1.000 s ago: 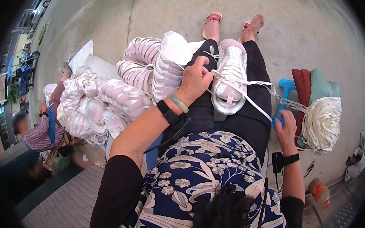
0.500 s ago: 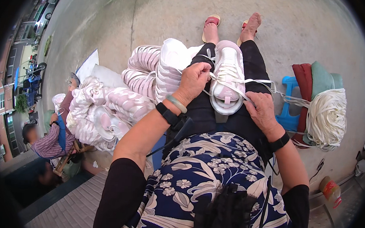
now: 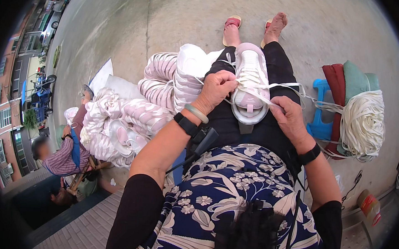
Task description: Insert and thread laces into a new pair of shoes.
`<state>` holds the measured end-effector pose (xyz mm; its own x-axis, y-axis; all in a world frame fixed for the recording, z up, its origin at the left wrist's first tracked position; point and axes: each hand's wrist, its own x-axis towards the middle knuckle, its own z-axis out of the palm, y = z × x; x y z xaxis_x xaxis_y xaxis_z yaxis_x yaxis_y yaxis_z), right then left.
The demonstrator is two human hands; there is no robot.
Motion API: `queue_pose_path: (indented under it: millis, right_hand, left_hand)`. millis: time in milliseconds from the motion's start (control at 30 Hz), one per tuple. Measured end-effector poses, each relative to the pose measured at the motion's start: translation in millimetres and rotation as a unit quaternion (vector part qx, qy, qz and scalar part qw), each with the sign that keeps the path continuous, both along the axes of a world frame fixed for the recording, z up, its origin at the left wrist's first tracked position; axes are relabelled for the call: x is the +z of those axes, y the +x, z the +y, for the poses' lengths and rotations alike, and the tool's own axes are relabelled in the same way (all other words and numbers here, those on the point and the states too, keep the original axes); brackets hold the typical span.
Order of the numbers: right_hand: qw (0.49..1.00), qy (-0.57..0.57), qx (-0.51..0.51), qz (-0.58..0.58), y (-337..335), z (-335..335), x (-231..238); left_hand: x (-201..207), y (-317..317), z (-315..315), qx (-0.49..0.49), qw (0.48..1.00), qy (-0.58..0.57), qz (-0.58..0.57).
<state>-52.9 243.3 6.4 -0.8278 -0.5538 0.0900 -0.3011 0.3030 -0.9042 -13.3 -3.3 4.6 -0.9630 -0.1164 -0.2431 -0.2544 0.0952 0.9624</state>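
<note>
A pale pink and white sneaker (image 3: 247,100) rests on my thighs, its toe pointing away from me and its heel toward me. White shoelaces (image 3: 282,85) cross over its upper and trail off to the right. At the left side of the shoe, my left hand (image 3: 216,86) is closed, pinching a lace between thumb and fingers. To the right of the heel, my right hand (image 3: 290,117) pinches another stretch of lace, which runs taut across the shoe's opening.
Left of my legs lie stacked pink and white shoe uppers (image 3: 161,79) and a heap of them (image 3: 117,128). On the right, a bundle of white laces (image 3: 363,123) lies on folded red and green cloth over a blue stool (image 3: 320,109). Another person (image 3: 65,155) sits at far left.
My right hand has lifted slightly and moved up beside the heel, drawing its lace across the shoe. My left hand has shifted a little to the right, still pinching a lace.
</note>
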Motion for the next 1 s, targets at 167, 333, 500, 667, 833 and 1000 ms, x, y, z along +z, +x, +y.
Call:
queue_pose_path:
  millis: [167,333,500,667,833,1000]
  right_hand:
    - [0.995,0.024,0.007,-0.094,1.4,24.3,6.3]
    - [0.976,0.063,-0.031,-0.207,-0.1,71.1,10.8]
    - [0.974,0.067,0.042,-0.214,-0.8,55.6,7.2]
    - [0.993,0.073,0.002,-0.096,-7.8,-2.9,3.6]
    - [0.978,0.125,0.021,0.165,-5.3,-29.1,-1.5]
    - [0.978,0.138,0.010,0.154,-1.4,-29.8,-12.2]
  left_hand:
    - [4.3,-6.8,-6.4,-0.030,0.997,0.017,-0.062]
    - [-2.7,-6.9,-3.4,-0.004,0.998,0.011,-0.065]
    - [-0.8,-7.5,12.2,0.016,0.953,-0.262,0.153]
    - [9.9,-7.8,48.3,-0.045,0.904,-0.373,0.205]
    - [4.4,-9.7,60.2,-0.033,0.862,-0.452,0.227]
    - [-3.4,-7.9,58.1,-0.031,0.862,-0.455,0.221]
